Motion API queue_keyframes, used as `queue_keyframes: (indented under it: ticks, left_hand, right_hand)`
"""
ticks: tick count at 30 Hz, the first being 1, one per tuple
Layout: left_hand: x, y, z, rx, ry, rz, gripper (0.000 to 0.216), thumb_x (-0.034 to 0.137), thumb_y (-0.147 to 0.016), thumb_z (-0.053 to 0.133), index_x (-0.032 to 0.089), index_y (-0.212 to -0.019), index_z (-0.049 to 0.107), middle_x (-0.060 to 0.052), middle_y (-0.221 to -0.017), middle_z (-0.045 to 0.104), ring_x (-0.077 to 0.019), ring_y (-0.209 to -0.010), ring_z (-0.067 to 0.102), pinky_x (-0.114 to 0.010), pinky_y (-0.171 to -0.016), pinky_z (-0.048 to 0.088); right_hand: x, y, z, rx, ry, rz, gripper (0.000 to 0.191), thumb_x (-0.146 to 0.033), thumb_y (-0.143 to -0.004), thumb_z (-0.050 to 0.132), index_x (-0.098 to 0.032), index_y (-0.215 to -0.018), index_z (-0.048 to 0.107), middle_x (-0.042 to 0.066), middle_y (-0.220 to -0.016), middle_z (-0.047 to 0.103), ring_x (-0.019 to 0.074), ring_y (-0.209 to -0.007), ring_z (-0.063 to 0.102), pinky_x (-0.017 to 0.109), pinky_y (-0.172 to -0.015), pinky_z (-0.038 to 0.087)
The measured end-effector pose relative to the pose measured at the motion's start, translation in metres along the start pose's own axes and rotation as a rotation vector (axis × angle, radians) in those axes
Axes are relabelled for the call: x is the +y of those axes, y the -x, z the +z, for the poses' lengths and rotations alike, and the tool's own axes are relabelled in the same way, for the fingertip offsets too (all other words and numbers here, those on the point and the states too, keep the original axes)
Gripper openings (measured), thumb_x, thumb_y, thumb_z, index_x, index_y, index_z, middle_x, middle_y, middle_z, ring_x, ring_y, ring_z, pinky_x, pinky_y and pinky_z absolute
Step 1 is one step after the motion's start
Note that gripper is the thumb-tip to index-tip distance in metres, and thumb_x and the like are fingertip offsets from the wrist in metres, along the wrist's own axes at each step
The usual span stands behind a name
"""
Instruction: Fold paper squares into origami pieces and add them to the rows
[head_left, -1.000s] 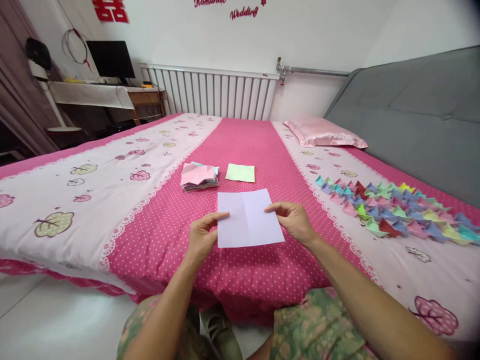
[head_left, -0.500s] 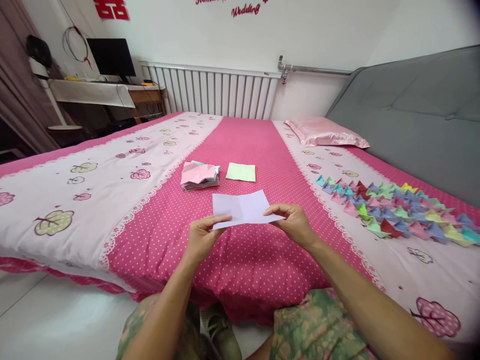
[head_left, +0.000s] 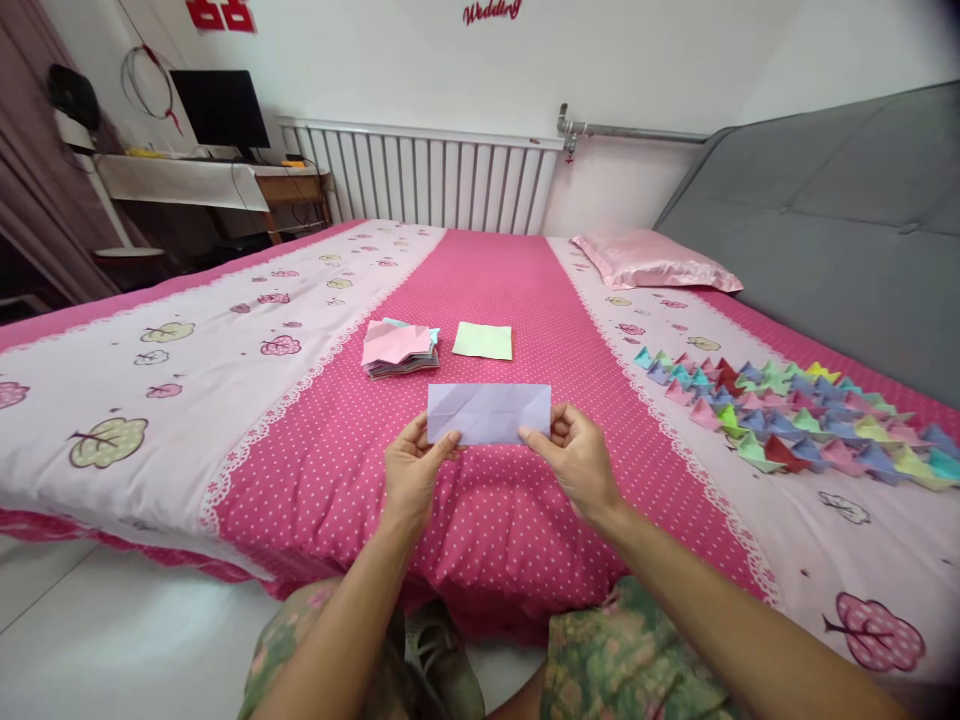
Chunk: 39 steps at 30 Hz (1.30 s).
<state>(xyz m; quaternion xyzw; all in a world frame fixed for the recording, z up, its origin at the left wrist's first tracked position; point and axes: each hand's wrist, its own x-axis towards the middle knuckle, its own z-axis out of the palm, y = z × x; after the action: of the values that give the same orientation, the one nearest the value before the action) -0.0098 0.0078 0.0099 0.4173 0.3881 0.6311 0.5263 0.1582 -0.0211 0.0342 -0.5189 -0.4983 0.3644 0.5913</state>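
A lilac sheet of paper (head_left: 489, 410) is held up over the bed's edge, showing as a long narrow rectangle with faint crease lines. My left hand (head_left: 417, 462) pinches its lower left corner, thumb in front and fingers behind. At the lower right corner my right hand (head_left: 576, 455) grips it the same way. Beyond the paper lies a pale green square sheet (head_left: 483, 341), flat on the bedspread. To its left sits a stack of coloured paper (head_left: 400, 348) with a wrinkled pink sheet on top.
Rows of small folded paper boats (head_left: 799, 415) in many colours stand on the bed at right. A pink pillow (head_left: 654, 260) lies farther back, by the grey headboard (head_left: 832, 200). A white radiator (head_left: 420, 175) runs along the wall; a desk with a monitor (head_left: 220, 112) stands at left.
The lilac paper has gone from a tilted, open sheet with a middle crease to a level, narrow strip facing me. My hands have come to matching grips on its lower corners.
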Motion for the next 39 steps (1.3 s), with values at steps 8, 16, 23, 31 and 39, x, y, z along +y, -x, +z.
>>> queue_keyframes:
  ticks: [8, 16, 23, 31, 39]
  left_hand:
    - [0.003, -0.005, 0.000, 0.072, 0.055, -0.049, 0.069, 0.023, -0.056, 0.073, 0.020, -0.119, 0.044, 0.003, -0.071, 0.065, -0.0061, -0.058, 0.059, -0.015, -0.054, 0.043]
    - [-0.009, 0.004, 0.013, -0.085, 0.284, -0.183, 0.026, 0.027, -0.065, 0.068, 0.014, -0.087, 0.061, -0.006, -0.096, 0.066, -0.0142, -0.086, 0.061, -0.022, -0.072, 0.048]
    - [-0.012, 0.004, 0.016, 0.012, 0.355, -0.254, 0.019, 0.021, -0.073, 0.061, 0.014, -0.091, 0.061, -0.006, -0.094, 0.068, -0.0165, -0.089, 0.062, -0.025, -0.078, 0.050]
    - [0.002, 0.001, -0.002, -0.119, 0.304, -0.583, 0.020, 0.008, -0.072, 0.058, 0.010, -0.092, 0.061, -0.007, -0.084, 0.069, -0.0140, -0.068, 0.064, -0.025, -0.067, 0.054]
    - [0.004, 0.013, 0.008, -0.346, 0.190, -0.639, 0.021, 0.014, -0.071, 0.062, 0.010, -0.092, 0.062, -0.010, -0.086, 0.069, -0.0169, -0.070, 0.064, -0.027, -0.069, 0.052]
  right_hand:
    - [0.004, 0.002, 0.003, -0.001, -0.069, 0.199, 0.064, -0.027, -0.060, 0.069, -0.017, -0.115, 0.036, 0.006, -0.083, 0.068, 0.0195, -0.073, 0.065, 0.032, -0.068, 0.051]
    - [0.009, 0.009, 0.014, -0.047, -0.157, 0.341, 0.045, -0.028, -0.060, 0.069, -0.015, -0.099, 0.052, 0.006, -0.084, 0.068, 0.0170, -0.073, 0.064, 0.025, -0.060, 0.048]
    - [0.010, 0.020, 0.023, -0.255, -0.165, 0.272, 0.051, -0.022, -0.061, 0.067, -0.014, -0.108, 0.049, 0.009, -0.093, 0.066, 0.0182, -0.080, 0.064, 0.031, -0.074, 0.050]
    - [-0.001, -0.007, -0.025, -0.559, 0.449, -0.148, 0.074, -0.011, -0.070, 0.060, -0.031, -0.134, 0.027, 0.007, -0.105, 0.060, 0.0178, -0.087, 0.060, 0.038, -0.077, 0.051]
    - [-0.002, -0.013, -0.030, -0.636, 0.412, -0.392, 0.029, -0.012, -0.074, 0.056, -0.028, -0.096, 0.066, 0.003, -0.132, 0.037, 0.0207, -0.109, 0.048, 0.039, -0.090, 0.043]
